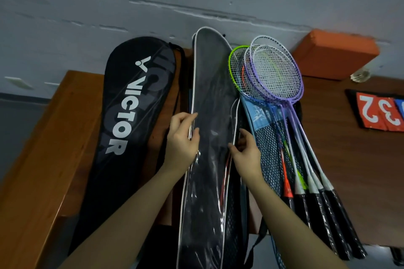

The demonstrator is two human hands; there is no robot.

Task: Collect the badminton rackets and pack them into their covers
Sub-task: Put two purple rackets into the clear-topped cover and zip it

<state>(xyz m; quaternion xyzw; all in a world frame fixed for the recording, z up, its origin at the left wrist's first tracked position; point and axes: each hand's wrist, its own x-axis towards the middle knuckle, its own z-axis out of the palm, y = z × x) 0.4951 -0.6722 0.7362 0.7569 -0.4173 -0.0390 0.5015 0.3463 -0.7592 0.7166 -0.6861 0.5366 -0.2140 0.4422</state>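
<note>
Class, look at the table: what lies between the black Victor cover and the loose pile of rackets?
In the head view, a grey cover with white piping lies between the Victor cover and the rackets. The left hand and right hand hold its edges.

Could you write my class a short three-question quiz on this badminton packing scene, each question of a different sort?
1. True or false: the black VICTOR racket cover lies left of the grey clear-fronted cover with white piping.
2. What does the left hand grip?
A. the grey cover's left edge
B. a purple racket
C. the orange block
3. Fill in: the loose rackets with black grips lie on the ____ side of the grey cover.

Key
1. True.
2. A; the right hand holds the opposite edge.
3. Right, near the orange block on the brown wooden table.
</note>
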